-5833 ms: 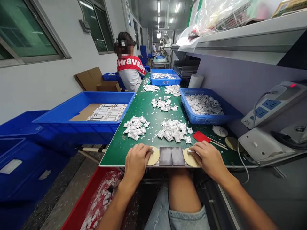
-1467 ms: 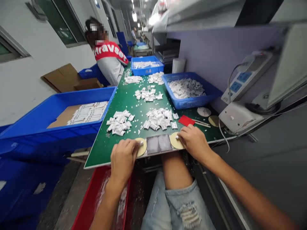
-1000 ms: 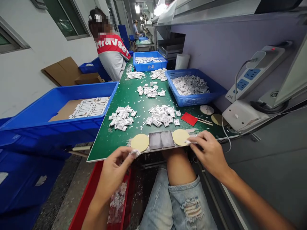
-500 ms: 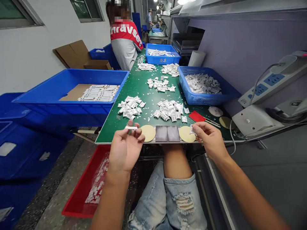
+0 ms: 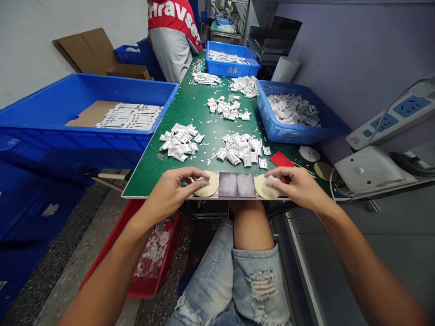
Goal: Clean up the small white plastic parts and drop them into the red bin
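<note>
My left hand (image 5: pixel 181 184) pinches a small white plastic piece (image 5: pixel 203 180) just over the left round yellow pad (image 5: pixel 211 184). Between the finger and thumb of my right hand (image 5: pixel 292 184) is another white plastic piece (image 5: pixel 272 181), slightly blurred, at the right yellow pad (image 5: pixel 263 190). Two dark grey plates (image 5: pixel 237 184) lie side by side between the pads at the table's near edge. Beyond them are a left pile of white pieces (image 5: pixel 181 141) and a right pile of white pieces (image 5: pixel 242 148).
A blue basket (image 5: pixel 288 131) of white parts stands right, near a red sheet (image 5: pixel 281 159) and a power strip (image 5: pixel 390 117). At left is a large blue bin (image 5: pixel 112 131); a red tray (image 5: pixel 149 290) sits below. Another person (image 5: pixel 175 40) is at the table's far left.
My left hand has turned from palm up to palm down and brought its piece to the left pad. My right hand has moved slightly inward over the right pad. The view has tilted down.
</note>
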`<state>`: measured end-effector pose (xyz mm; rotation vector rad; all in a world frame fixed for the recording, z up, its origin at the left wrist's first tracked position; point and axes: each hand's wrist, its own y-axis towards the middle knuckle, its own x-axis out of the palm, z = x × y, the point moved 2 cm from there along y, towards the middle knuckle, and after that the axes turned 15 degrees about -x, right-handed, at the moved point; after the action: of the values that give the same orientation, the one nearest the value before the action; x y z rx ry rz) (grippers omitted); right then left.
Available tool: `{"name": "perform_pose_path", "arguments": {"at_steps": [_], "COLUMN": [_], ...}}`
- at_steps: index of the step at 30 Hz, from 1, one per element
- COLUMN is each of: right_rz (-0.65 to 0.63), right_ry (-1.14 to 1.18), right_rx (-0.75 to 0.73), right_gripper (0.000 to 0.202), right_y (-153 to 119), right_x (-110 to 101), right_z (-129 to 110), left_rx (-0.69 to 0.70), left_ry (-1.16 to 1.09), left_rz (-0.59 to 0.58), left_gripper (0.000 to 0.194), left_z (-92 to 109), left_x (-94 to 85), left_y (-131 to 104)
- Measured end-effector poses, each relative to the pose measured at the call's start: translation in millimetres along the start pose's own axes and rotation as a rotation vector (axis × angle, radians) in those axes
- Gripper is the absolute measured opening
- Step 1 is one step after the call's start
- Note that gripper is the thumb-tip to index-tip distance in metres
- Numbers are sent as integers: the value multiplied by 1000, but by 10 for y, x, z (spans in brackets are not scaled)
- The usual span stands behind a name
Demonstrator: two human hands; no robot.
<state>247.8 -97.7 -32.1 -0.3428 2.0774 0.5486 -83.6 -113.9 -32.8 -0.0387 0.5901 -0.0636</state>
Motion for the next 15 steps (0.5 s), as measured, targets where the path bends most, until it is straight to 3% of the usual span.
{"name": "perform_pose_path", "arguments": {"at_steps": [1,4,7,10,12,13,15], "right_rz": [-25,57,-10,50,-2,-14,98], "right_ry": [7,-33,51,40,51,29,-79], "right_rx": [-7,6,58,88,70,62,58], "right_gripper": [26,25,28,30,30,29,26], "right_y": [11,36,40,29,32,40,71], "right_x": [-7,-52,-38,-46,-40,-40,-56], "right_z": [-6,-25,2,51,63,58,20], "left_rx": [18,53,14,-38,-71,-82,-72], "left_ry": [30,66,47,-30,-64,-42,62], "left_rz": [4,109,-7,-83,-162,-148,60], "left_gripper": [24,23,20,18,20,21,23], "left_z": [15,95,134,95,58,49,77], "left_x": [-3,-1,30,0,-41,-73,-158], "left_y": [32,109,157,197,227,244,280]}}
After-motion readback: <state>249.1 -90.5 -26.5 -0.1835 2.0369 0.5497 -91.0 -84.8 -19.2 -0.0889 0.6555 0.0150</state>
